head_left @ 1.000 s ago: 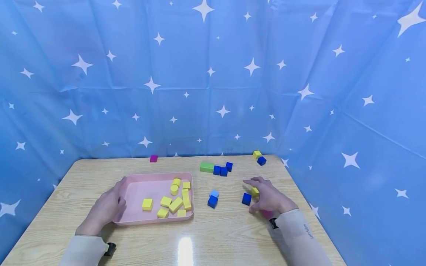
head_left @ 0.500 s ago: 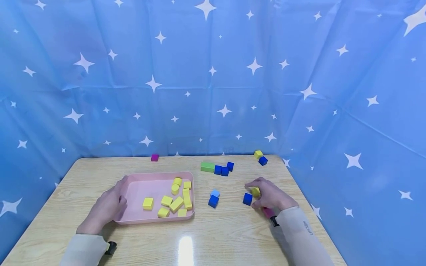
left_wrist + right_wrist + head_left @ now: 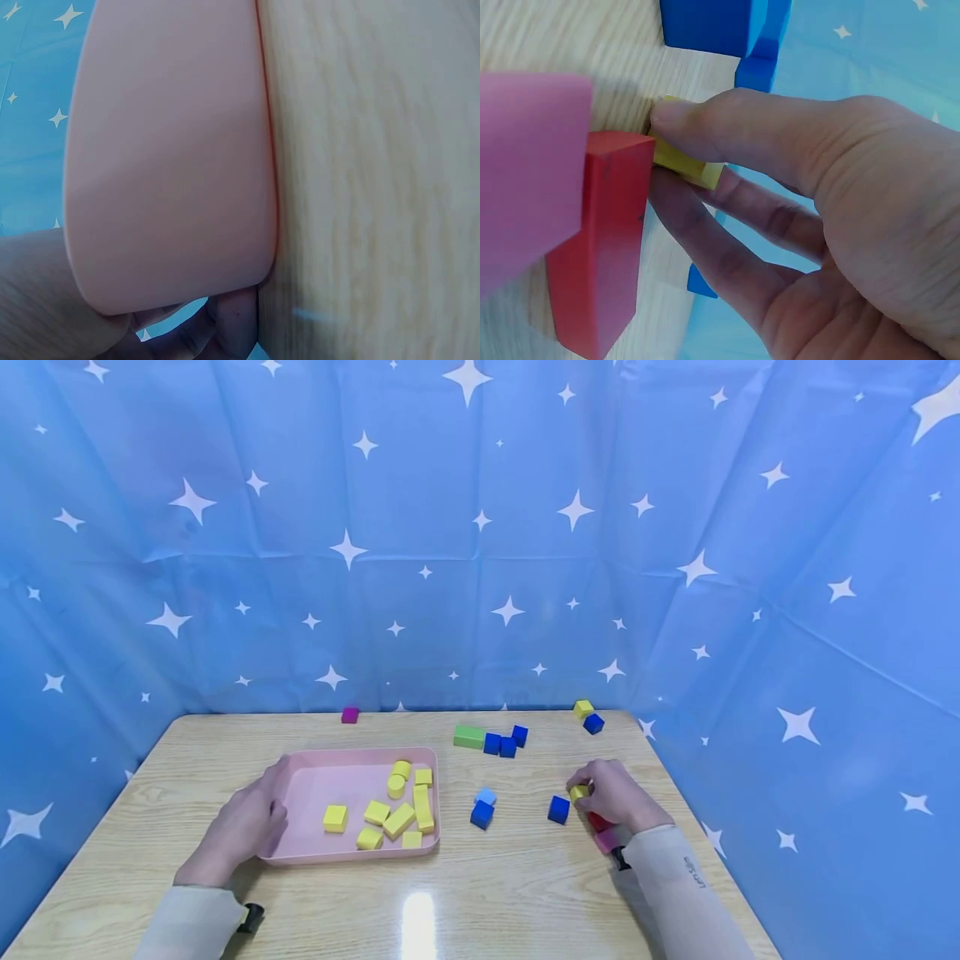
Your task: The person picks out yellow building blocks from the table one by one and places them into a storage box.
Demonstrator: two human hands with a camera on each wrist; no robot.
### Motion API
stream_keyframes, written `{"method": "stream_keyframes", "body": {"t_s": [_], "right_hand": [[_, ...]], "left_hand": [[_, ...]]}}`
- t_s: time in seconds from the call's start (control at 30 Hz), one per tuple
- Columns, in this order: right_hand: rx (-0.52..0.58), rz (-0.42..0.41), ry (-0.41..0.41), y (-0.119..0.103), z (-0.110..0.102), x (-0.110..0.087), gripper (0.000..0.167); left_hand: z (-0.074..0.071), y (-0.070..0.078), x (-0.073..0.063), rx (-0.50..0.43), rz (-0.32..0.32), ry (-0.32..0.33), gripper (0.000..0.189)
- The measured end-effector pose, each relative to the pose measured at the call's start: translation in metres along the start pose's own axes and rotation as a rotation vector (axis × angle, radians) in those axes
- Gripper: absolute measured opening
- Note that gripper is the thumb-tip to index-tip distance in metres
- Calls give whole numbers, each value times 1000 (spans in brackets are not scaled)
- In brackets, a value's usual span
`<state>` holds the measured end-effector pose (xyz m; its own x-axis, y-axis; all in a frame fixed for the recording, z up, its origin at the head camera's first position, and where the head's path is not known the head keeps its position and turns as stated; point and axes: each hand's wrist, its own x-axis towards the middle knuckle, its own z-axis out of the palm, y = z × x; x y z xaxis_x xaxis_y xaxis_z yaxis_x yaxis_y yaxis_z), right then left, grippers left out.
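My left hand (image 3: pixel 234 833) grips the left end of the pink tray (image 3: pixel 311 785), thumb and fingers at its rim. Several yellow blocks (image 3: pixel 399 821) lie in the tray, mostly on its right side. On the right of the table, my right hand (image 3: pixel 617 797) pinches a small yellow block (image 3: pixel 679 159) between thumb and fingertips, low over the wood. Beside that block stand a red block (image 3: pixel 615 240) and a pink block (image 3: pixel 529 172), partly hidden by the hand in the head view. A dark blue cube (image 3: pixel 558 810) sits just left of the right hand.
A light blue block (image 3: pixel 486 796) touches another dark blue cube (image 3: pixel 482 815) right of the tray. Farther back are a green block (image 3: pixel 469 737) and several blue cubes (image 3: pixel 507 747). A yellow block (image 3: pixel 583 708) and a magenta block (image 3: pixel 349 716) lie near the back edge.
The right hand's fingers have closed from a spread pose onto the yellow block, and the hand has shifted slightly right, showing the red block. The left hand and tray stay put.
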<state>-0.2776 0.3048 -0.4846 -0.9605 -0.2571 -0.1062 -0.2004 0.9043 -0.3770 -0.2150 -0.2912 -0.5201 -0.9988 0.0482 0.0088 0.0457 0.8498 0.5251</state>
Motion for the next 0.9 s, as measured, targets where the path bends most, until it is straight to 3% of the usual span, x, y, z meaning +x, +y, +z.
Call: {"method": "stream_keyframes", "body": {"t_s": [0.53, 0.9], "right_hand": [[12, 3, 33, -3, -2, 1, 31], [10, -5, 81, -12, -3, 1, 39]], "left_hand": [[4, -4, 1, 42, 1, 33, 78], [1, -2, 1, 47, 2, 13, 79]]}}
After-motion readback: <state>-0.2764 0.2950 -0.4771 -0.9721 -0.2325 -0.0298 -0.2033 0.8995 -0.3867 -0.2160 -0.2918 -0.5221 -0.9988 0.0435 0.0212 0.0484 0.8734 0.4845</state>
